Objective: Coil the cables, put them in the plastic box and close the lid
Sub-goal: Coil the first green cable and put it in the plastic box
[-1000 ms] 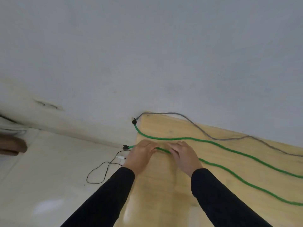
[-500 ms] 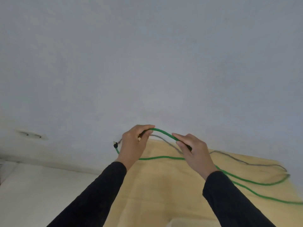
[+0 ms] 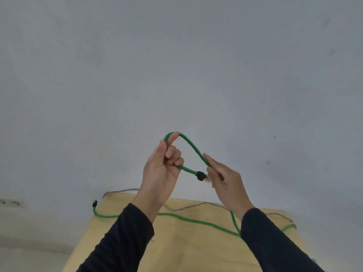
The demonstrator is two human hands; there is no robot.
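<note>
Grey wall behind wooden counter [image 3: 176,242]. Both hands raised: left hand [image 3: 161,169] and right hand [image 3: 225,179] each grip the green cable [image 3: 191,144], looped between them; the rest trails on counter beside grey cable [image 3: 184,208].

You've bent the green cable [image 3: 193,147] into a raised loop, its black-collared plug [image 3: 202,176] hanging free; the rest trails across the table beside what looks like a grey cable [image 3: 184,207].

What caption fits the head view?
Both hands, left hand and right hand, bend green cable into a first loop above table.
</note>
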